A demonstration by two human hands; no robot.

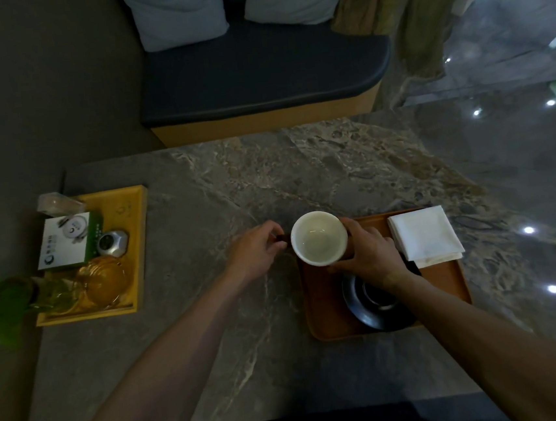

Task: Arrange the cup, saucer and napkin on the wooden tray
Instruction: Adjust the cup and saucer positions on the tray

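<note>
The right hand point(365, 252) grips the white cup point(319, 238) above the wooden tray's point(323, 307) far-left corner; the left hand point(256, 249) pinches that corner. The black saucer point(377, 306) and napkin point(423, 233) lie on the tray. Nudging the tray could leave the cup off-centre on the saucer.

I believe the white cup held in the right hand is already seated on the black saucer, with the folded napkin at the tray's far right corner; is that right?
Not quite. In the head view, the cup in the right hand is not on the black saucer; the saucer sits bare nearer the person. The napkin does lie at the wooden tray's far right corner.
</note>
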